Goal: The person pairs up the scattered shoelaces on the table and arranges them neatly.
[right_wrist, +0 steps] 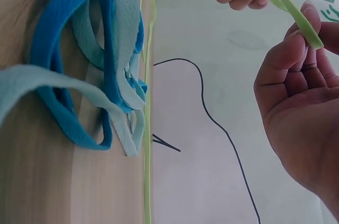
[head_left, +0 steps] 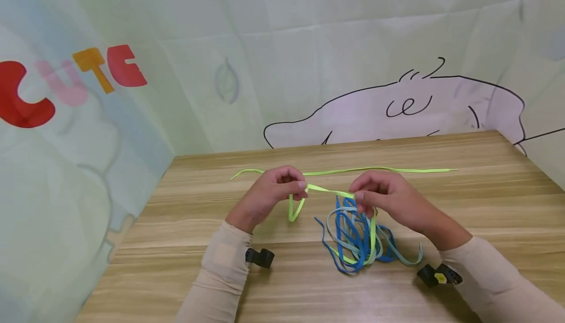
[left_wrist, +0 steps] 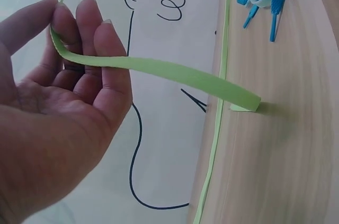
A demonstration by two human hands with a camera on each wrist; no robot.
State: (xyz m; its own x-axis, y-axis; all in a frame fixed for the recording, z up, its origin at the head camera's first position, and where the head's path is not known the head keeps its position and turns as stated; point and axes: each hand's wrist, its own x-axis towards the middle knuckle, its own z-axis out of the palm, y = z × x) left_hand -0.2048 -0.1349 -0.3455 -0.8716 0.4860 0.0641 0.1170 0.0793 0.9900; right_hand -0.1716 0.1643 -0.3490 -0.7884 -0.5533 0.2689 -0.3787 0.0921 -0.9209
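Between the two hands a flat yellow-green shoelace is stretched above the table. My left hand pinches it between thumb and forefinger, and a loop of the lace hangs below that hand. My right hand pinches the same lace farther right, from where it drops toward a tangled pile of laces. In that pile lie a blue shoelace and a pale grey-blue shoelace. The left wrist view shows the held lace crossing the curled fingers and folding down at the wood.
A second yellow-green shoelace lies stretched out near the back of the wooden table. Behind it hangs a printed cloth backdrop with cartoon lines and letters. A small black camera sits on each sleeve cuff.
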